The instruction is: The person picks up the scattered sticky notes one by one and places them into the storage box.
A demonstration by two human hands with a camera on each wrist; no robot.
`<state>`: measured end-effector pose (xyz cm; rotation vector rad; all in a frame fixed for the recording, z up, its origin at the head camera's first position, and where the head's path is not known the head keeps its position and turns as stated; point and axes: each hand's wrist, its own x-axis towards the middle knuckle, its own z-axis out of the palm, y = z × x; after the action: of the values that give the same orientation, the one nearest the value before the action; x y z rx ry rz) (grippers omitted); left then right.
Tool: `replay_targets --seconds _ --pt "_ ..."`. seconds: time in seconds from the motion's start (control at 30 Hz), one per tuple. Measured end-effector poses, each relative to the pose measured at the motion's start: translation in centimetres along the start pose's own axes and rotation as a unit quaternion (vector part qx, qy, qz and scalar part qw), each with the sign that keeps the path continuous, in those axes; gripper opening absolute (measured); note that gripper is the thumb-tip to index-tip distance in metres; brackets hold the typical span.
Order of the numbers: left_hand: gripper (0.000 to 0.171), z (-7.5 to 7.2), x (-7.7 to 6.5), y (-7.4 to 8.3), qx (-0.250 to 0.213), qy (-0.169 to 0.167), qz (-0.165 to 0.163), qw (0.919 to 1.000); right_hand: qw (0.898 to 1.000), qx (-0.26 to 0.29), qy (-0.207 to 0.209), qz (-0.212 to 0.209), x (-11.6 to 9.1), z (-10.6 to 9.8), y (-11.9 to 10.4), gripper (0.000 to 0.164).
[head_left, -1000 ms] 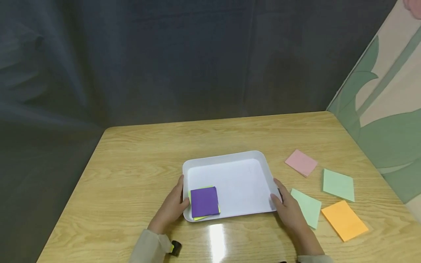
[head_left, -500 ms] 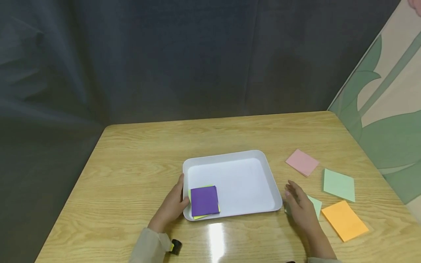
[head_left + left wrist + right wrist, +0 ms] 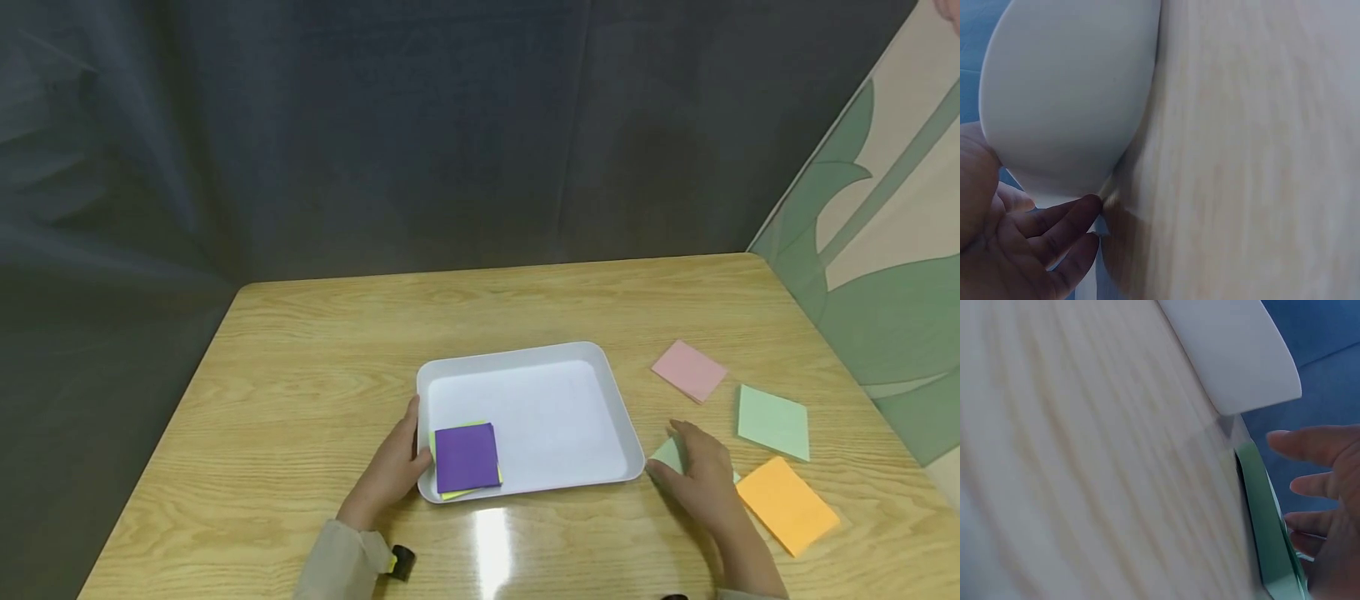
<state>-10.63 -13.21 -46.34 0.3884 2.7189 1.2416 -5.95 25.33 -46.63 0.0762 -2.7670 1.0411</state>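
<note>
Head view: pale-green square paper pad (image 3: pixel 668 455), on bench (image 3: pixel 322 342), beside white rectangular tray (image 3: pixel 558 429); likely light, flexible; hold opposite edges. Your right hand (image 3: pixel 702 482) spreads fingers over it; left hand (image 3: pixel 390 472) grips tray.

The right hand (image 3: pixel 703 475) is covering part of the green pad (image 3: pixel 666 455) beneath it. The purple square (image 3: pixel 467 458) is hiding most of the yellow square (image 3: pixel 457 496) under it. The head view's bottom edge is cutting off the left sleeve (image 3: pixel 337 560) and a dark object (image 3: pixel 674 597), which is showing too little to identify. The left wrist view is cropping the white tray (image 3: pixel 1072 94), and the tabletop (image 3: pixel 1241 156) is blurring there.
</note>
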Motion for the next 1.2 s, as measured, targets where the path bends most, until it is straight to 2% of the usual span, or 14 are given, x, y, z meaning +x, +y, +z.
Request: replay_targets --seconds 0.13,0.27,0.43,0.8,1.2 --pt "0.073 0.0 0.0 0.0 -0.002 0.0 0.0 1.0 0.999 -0.04 -0.022 0.023 -0.3 -0.3 0.2 0.067" --pt "0.073 0.0 0.0 0.0 0.001 0.002 -0.002 1.0 0.996 -0.053 -0.05 0.057 -0.3 -0.5 0.3 0.077" --pt "0.073 0.0 0.0 0.0 0.0 0.001 -0.004 1.0 0.994 -0.064 -0.063 0.06 -0.3 -0.5 0.2 0.08" --pt "0.073 -0.1 -0.1 0.0 -0.001 -0.003 -0.015 0.9999 0.993 -0.092 -0.044 0.053 -0.4 -0.6 -0.5 0.069" --pt "0.072 0.0 -0.1 0.0 -0.001 -0.001 -0.016 0.9999 0.995 -0.071 0.002 0.069 -0.2 -0.5 -1.0 0.067"
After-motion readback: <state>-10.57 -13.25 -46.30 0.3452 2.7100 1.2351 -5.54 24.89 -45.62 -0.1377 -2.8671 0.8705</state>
